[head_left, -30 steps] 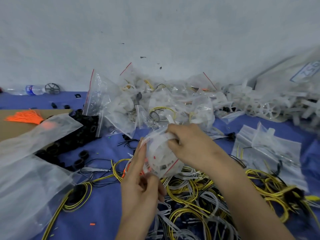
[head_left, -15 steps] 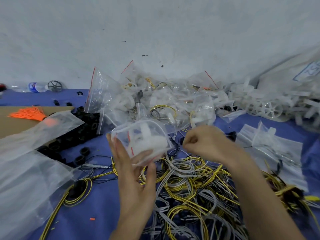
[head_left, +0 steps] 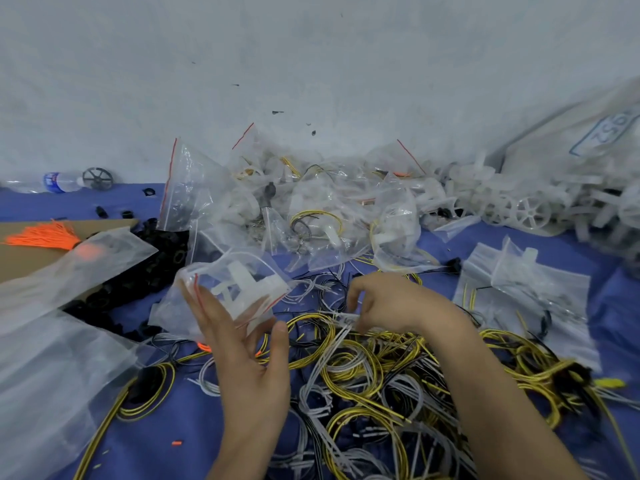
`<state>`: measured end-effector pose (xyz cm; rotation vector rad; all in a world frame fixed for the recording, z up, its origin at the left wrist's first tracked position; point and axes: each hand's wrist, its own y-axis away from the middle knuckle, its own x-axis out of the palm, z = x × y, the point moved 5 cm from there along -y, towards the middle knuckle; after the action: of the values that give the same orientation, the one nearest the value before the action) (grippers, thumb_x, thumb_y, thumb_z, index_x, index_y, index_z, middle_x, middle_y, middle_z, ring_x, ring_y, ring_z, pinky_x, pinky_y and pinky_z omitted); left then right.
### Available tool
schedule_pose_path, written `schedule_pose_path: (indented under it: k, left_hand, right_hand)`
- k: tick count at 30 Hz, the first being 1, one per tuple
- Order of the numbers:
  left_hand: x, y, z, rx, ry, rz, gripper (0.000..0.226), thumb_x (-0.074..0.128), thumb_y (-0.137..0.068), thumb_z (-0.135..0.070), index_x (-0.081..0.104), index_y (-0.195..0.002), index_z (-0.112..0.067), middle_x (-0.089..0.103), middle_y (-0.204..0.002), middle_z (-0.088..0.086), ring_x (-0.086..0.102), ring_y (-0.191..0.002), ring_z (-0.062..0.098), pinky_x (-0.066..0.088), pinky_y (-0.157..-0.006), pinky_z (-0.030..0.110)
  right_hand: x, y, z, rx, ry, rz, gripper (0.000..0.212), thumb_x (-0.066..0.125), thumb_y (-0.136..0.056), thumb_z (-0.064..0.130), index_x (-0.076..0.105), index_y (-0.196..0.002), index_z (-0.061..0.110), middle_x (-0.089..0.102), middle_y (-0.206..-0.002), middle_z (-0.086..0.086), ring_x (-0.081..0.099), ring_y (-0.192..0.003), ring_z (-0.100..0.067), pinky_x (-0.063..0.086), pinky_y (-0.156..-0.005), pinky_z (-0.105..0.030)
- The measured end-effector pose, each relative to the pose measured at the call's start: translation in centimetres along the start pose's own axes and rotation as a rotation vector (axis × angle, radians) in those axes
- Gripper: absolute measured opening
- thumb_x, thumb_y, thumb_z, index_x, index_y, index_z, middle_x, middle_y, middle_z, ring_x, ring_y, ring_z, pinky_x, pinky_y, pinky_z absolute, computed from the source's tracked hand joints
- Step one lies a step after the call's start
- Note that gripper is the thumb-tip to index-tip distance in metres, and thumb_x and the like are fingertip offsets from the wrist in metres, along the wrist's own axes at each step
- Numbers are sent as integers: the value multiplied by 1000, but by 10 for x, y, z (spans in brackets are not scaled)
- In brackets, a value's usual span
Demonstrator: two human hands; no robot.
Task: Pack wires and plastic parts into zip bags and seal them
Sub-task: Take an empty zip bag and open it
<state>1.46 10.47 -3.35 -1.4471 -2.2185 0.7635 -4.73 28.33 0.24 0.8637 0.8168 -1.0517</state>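
P1: Since half a second ago, our right hand (head_left: 394, 303) has dropped away from the bag onto the wire pile (head_left: 363, 375). The zip bag (head_left: 207, 282) has shifted left with our left hand (head_left: 247, 358).

P2: Grip status?

P1: Right hand: fingers curled, pinching a few white wires (head_left: 341, 318) at the far edge of the pile. Left hand: fingers nearly straight, with the bag lying against them, raised off the blue cloth (head_left: 180, 420). The thumb is splayed just beside the bag's near corner, and we can't tell if it touches.

P2: Contents?

P1: We see one white plastic part (head_left: 242, 285) inside. The mouth looks unsealed, but it's blurred, so we don't call it firmly.

P2: Surroundings?

P1: Filled bags (head_left: 311, 209) are heaped far middle against the wall. Black rings (head_left: 138, 278) sit left of the held bag. Flat bags (head_left: 526, 289) lie at the right, and white plastic wheels (head_left: 530, 211) are far right. The pile itself is yellow, black and white wire, near and right of our left hand.
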Motion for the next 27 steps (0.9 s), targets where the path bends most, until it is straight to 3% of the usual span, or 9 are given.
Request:
schedule_pose_path:
  k: [5, 8, 11, 14, 17, 19, 21, 22, 27]
  left_hand:
    - [0, 1, 1, 0, -27, 3, 91, 62, -88, -22, -2, -146, -52, -16, -153, -31, 46, -127, 3, 45, -89, 12]
    - [1, 2, 0, -18, -21, 15, 90, 60, -88, -22, -2, -147, -47, -16, -153, -30, 49, -119, -7, 45, -90, 11]
    - [-1, 2, -1, -38, -18, 0, 89, 56, -83, -25, -3, -145, -51, -16, -152, -33, 42, -133, 12, 46, -88, 12]
    - [-4, 1, -3, 7, -28, -55, 88, 58, -90, -19, -3, -148, -47, -18, -153, -30, 21, -145, 24, 45, -89, 9]
    - [-6, 0, -4, 31, -17, -85, 86, 55, -91, -19, -4, -148, -45, -19, -154, -28, 15, -147, 19, 42, -93, 9]
    - [-8, -1, -3, 46, -34, -88, 85, 49, -88, -15, -5, -150, -40, -20, -155, -23, 4, -148, 15, 39, -95, 8]
    - [-9, -2, -2, 51, -38, -85, 85, 49, -87, -18, -4, -150, -38, -19, -156, -20, -1, -148, 13, 36, -98, 7]
    - [-9, -2, -2, 34, -25, -81, 84, 49, -86, -25, -3, -149, -42, -19, -155, -23, 3, -148, 17, 37, -99, 9]
    - [-9, -3, 3, 36, -87, -70, 86, 48, -86, -15, -3, -150, -41, -18, -154, -27, -2, -148, 14, 34, -112, 44]
  right_hand:
    - [-17, 9, -9, -1, -176, -66, 21, 67, -82, 5, 64, -100, 15, 69, -86, -4, 67, -75, -19, 48, -62, -25]
    - [-38, 13, -17, 14, -450, -305, 30, 54, -84, -5, 60, -104, 17, 68, -65, -5, 65, -57, -19, 51, -59, -26]
    - [-57, 21, -22, -47, -821, -588, 38, 49, -87, -5, 67, -100, 25, 63, -57, -2, 56, -44, -17, 48, -59, -34]
    - [-63, 29, -14, -126, -995, -668, 34, 51, -90, 0, 73, -88, 26, 71, -69, 3, 51, -46, -10, 43, -53, -24]
    - [-48, 20, 12, -216, -664, -603, 35, 53, -91, 3, 71, -82, 31, 65, -69, 22, 46, -43, -1, 39, -47, -15]
    - [-17, 4, 34, -210, -307, -374, 29, 55, -90, 9, 72, -91, 33, 63, -80, 23, 55, -61, 4, 46, -68, -22]
    - [25, -12, 48, -179, 76, -145, 22, 57, -88, 14, 71, -96, 30, 66, -103, 9, 58, -101, -11, 34, -97, -36]
    - [42, -16, 51, -179, 190, -69, 19, 58, -87, 16, 71, -95, 25, 65, -105, 3, 55, -107, -19, 27, -99, -40]
    - [63, -21, 48, -177, 319, 10, 12, 61, -82, 22, 68, -91, 20, 62, -99, -3, 51, -103, -24, 23, -95, -47]
